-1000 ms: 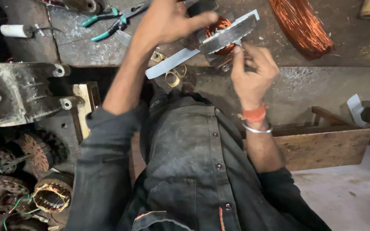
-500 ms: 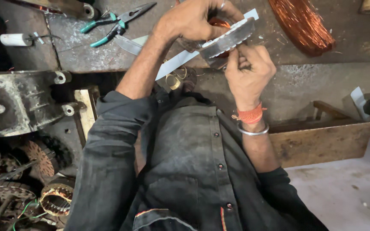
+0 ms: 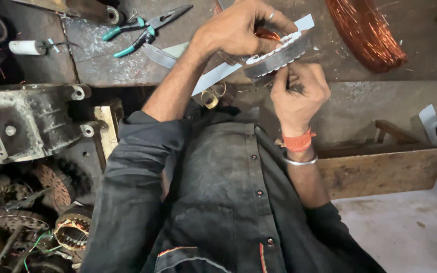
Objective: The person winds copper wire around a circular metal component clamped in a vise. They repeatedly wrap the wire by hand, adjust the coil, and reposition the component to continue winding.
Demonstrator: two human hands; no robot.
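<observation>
Head view: my left hand [image 3: 238,30] grips the stator [image 3: 276,53] from above over the worktop [image 3: 127,65], its face tilted toward me, while my right hand [image 3: 299,91] pinches closed at its lower edge, directly beneath.

Dim workshop light – deep shadows at left, brighter floor lower right – edges wide-angle warped.

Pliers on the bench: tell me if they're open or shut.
Open. The pliers lie flat on the bench, unheld, with their teal handles spread apart; the tips look slightly parted.
</observation>
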